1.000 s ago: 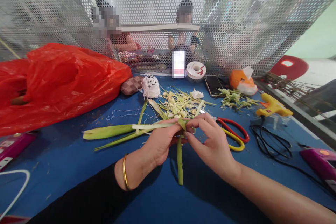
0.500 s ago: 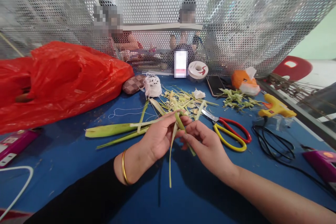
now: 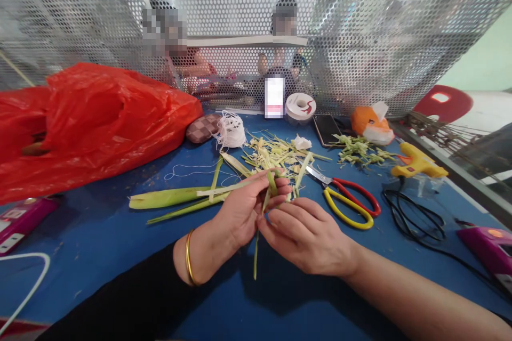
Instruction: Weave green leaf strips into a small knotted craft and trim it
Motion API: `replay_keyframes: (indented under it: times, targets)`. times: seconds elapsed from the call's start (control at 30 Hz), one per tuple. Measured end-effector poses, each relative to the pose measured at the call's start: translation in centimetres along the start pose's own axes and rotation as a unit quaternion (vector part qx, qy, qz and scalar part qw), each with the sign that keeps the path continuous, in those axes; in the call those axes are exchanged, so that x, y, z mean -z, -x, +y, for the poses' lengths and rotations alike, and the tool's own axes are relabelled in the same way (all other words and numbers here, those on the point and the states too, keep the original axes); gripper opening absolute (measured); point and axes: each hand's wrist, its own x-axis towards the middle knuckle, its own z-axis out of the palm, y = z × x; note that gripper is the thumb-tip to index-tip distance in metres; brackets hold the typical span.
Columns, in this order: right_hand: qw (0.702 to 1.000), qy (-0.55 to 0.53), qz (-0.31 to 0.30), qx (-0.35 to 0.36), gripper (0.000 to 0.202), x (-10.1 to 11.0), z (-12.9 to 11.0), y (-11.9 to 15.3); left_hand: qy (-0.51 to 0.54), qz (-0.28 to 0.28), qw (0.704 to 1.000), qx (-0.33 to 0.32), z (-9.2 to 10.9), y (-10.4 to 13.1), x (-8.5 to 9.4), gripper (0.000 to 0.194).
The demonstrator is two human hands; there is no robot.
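Observation:
Between thumb and fingers, my left hand (image 3: 239,216) pinches a folded green leaf strip (image 3: 272,185). One narrow tail of it hangs down below the hands. My right hand (image 3: 310,234) is closed at that tail, thumb and index finger against it, with its other fingers curled; part of the strip is hidden behind them. Left of my hands lie a broad green leaf piece (image 3: 168,199) and a thinner green stalk (image 3: 176,216). Scissors (image 3: 352,202) with one red and one yellow handle rest to the right, apart from my right hand.
Leaf trimmings (image 3: 272,152) are heaped behind my hands, beside a white string bundle (image 3: 231,130). Knotted green leaf pieces (image 3: 362,150) lie right, near a yellow glue gun (image 3: 420,162) and its black cable (image 3: 416,224). A red plastic bag (image 3: 100,122) fills the left. Mesh stands behind.
My right hand has moved down and left, from the strip's right-hand end to its hanging tail. Its back has turned upward. My left hand keeps its hold on the fold.

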Motion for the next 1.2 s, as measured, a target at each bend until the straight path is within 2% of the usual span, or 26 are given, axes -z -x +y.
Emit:
replay_keyframes:
  times: [0.17,0.3,0.43,0.5,0.6,0.67,0.73,0.8,0.83,1.0,1.1,1.17,1.2]
  targets:
    - [0.999,-0.017,-0.011,0.029,0.020,-0.3,-0.1,0.2,0.001,0.003,1.000,-0.004,-0.2,0.5,-0.5,0.014]
    - [0.999,-0.043,-0.011,0.023,0.017,0.0,0.2,0.2,-0.018,-0.002,1.000,-0.020,-0.2,0.6,-0.3,0.017]
    - [0.988,-0.144,0.048,0.006,0.020,0.6,0.7,0.1,-0.033,-0.005,0.999,-0.016,-0.2,0.7,-0.2,0.015]
    - [0.980,-0.175,0.089,-0.028,0.020,1.0,1.0,0.2,-0.033,0.000,0.999,-0.020,-0.1,0.6,-0.3,0.013]
    - [0.977,-0.125,0.112,-0.131,0.017,1.4,1.6,0.3,-0.026,0.009,0.999,-0.034,0.1,0.4,-0.3,0.013]
    - [0.986,-0.072,0.074,-0.133,0.018,1.3,1.8,0.2,-0.018,0.015,0.999,-0.035,0.2,0.2,-0.1,0.013]
    - [0.998,-0.033,-0.004,-0.050,0.019,0.9,1.8,0.1,-0.007,0.018,0.999,-0.027,0.2,0.1,-0.1,0.012]
    - [0.997,-0.009,-0.073,0.025,0.024,0.4,1.5,-0.1,0.003,0.017,1.000,-0.019,0.0,0.1,-0.1,0.012]
    - [0.995,-0.002,-0.088,0.040,0.026,0.2,1.3,-0.1,0.004,0.016,1.000,-0.017,-0.1,0.2,-0.2,0.012]
    - [0.995,-0.009,-0.088,0.034,0.027,-0.1,0.5,-0.2,-0.004,0.015,1.000,-0.015,-0.4,0.6,-0.8,0.011]
    - [0.995,-0.080,-0.048,0.043,0.026,0.2,0.9,0.0,-0.008,0.017,1.000,-0.021,-0.2,0.7,-0.7,0.013]
    - [0.994,-0.110,0.009,-0.013,0.022,0.3,1.9,0.4,-0.016,0.019,0.999,-0.037,0.0,0.5,-0.6,0.013]
    - [0.992,-0.099,0.028,-0.068,0.020,0.2,2.6,0.7,-0.017,0.023,0.999,-0.044,0.2,0.5,-0.5,0.012]
